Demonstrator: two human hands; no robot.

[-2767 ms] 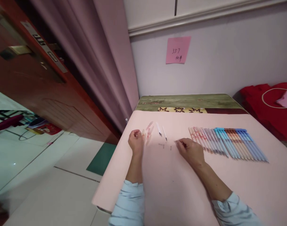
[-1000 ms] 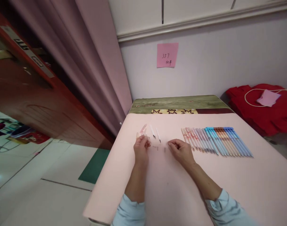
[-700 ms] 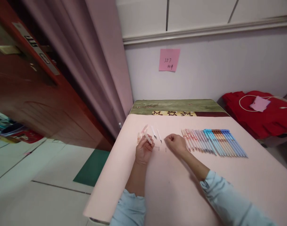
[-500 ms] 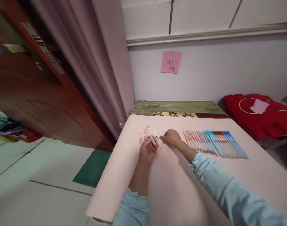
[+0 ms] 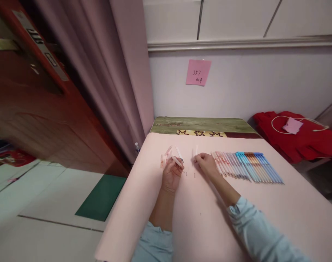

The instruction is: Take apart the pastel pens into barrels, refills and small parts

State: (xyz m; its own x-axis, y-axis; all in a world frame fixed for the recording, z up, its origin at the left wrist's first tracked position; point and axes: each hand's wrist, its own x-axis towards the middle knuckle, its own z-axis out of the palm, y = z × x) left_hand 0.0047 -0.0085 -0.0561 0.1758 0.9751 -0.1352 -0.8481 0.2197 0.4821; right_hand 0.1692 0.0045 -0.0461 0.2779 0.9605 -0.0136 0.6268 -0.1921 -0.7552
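My left hand (image 5: 171, 178) is closed around a whitish pen barrel (image 5: 177, 161), which slants up to the left between the fingers. To its right, my right hand (image 5: 208, 165) pinches a thin pen refill (image 5: 196, 149) that stands nearly upright with its white end up. Another refill (image 5: 179, 153) with a dark tip lies just beyond my left hand. Several pinkish pen parts (image 5: 166, 154) lie behind the left fingers, partly hidden. Between the hands and nearer to me are small clear pieces, one of them a short tube (image 5: 194, 175).
A row of pens lies to the right of my right hand, pinkish pens (image 5: 228, 165) first, then blue and brown ones (image 5: 260, 167). A pink cloth (image 5: 204, 225) covers the table. Red fabric (image 5: 299, 142) with a white cord sits at right; a pink note (image 5: 198, 72) hangs on the wall.
My right hand has picked the refill up off the table and moved right, away from my left hand. The barrel in my left hand now tilts flatter.
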